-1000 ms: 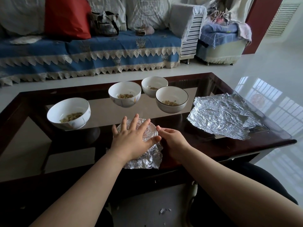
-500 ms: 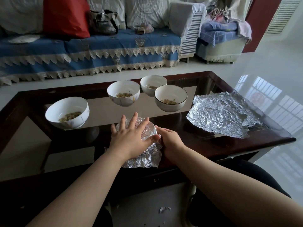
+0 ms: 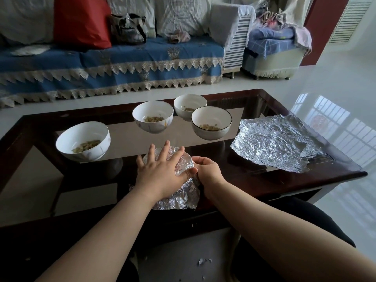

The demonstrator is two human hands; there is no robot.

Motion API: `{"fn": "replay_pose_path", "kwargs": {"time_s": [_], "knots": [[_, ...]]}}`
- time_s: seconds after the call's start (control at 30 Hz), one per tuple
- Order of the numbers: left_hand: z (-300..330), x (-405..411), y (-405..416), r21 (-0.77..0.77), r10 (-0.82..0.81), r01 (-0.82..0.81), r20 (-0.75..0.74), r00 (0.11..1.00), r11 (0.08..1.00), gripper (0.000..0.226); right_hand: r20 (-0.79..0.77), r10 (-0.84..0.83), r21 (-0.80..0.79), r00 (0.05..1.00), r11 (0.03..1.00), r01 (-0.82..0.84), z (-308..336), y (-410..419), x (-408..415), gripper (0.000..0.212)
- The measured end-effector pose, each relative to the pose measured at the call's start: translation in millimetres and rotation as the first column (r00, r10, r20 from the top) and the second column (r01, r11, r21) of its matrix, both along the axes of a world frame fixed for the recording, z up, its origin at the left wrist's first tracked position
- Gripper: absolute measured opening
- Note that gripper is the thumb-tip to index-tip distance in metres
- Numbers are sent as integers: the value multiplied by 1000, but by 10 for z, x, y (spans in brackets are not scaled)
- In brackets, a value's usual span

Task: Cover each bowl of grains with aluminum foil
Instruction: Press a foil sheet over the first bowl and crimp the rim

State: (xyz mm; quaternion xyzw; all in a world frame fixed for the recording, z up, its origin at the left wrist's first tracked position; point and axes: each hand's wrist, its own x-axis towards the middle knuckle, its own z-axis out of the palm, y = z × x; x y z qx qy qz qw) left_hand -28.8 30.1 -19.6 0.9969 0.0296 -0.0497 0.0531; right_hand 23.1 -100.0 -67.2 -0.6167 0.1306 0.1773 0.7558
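While the left hand (image 3: 160, 171) lies flat, fingers straight and spread, on top of the foil-covered bowl (image 3: 182, 163), the bowl itself is hidden — only crumpled foil shows, on the near edge of the dark glass tabletop (image 3: 254, 180). Right hand (image 3: 207, 169): fingers curled against the foil at the bowl's right rim; fingertips are turned out of sight, so whether they pinch or merely press cannot be told. Foil skirt bunches below the left wrist (its far side is covered by the palm). Four open white bowls stand behind: left bowl (image 3: 67, 143), middle bowl (image 3: 140, 119), back bowl (image 3: 180, 102), dark-rimmed bowl (image 3: 211, 133) — each with some grains at the bottom. Spare foil sheets (image 3: 270, 143) lie flat to the right, well apart from the hands.
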Motion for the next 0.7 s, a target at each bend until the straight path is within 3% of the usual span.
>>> {"fn": "replay_pose_path", "kwargs": {"time_s": [0.4, 0.5, 0.6, 0.7], "knots": [[11, 5, -24, -20, 17, -16, 18, 1000, 1000, 91, 45, 225, -308, 973, 930, -201, 94, -76, 85, 18], [16, 18, -45, -39, 41, -40, 18, 999, 998, 90, 85, 321, -518, 943, 823, -233, 134, -93, 138, 20], [32, 48, -90, -78, 103, -102, 9, 995, 992, 85, 191, 334, -708, 923, 698, -107, 200, -174, 309, 19], [43, 93, -127, -131, 167, -165, 3, 986, 977, 72, 242, 263, -576, 934, 814, -79, 301, -222, 338, 37]]}}
